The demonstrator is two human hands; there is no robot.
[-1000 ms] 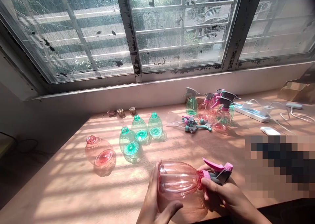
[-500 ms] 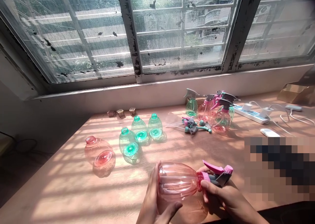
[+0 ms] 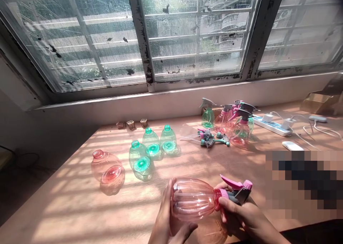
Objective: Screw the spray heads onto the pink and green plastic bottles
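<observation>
A clear pink spray bottle (image 3: 194,199) lies sideways between my hands, just above the front of the table. My left hand (image 3: 167,215) cups its base, with the thumb below. At the neck, the fingers and thumb of my right hand (image 3: 241,212) close round the pink collar of the spray head (image 3: 238,190). The head has a pink trigger and nozzle on a grey body, and its tube shows inside the bottle. Left of my hands stand an open pink bottle (image 3: 105,169) and green bottles (image 3: 140,160) without heads.
Loose spray heads (image 3: 211,138) lie mid-table, near several bottles with heads (image 3: 241,129) at the back. A power strip (image 3: 273,125) with cables and a white device (image 3: 292,145) are on the right. Small brown holders (image 3: 130,124) sit by the window wall. Part of the right side is pixelated.
The view has shifted very slightly. Both hands keep their hold on the pink spray bottle, almost without visible movement.
</observation>
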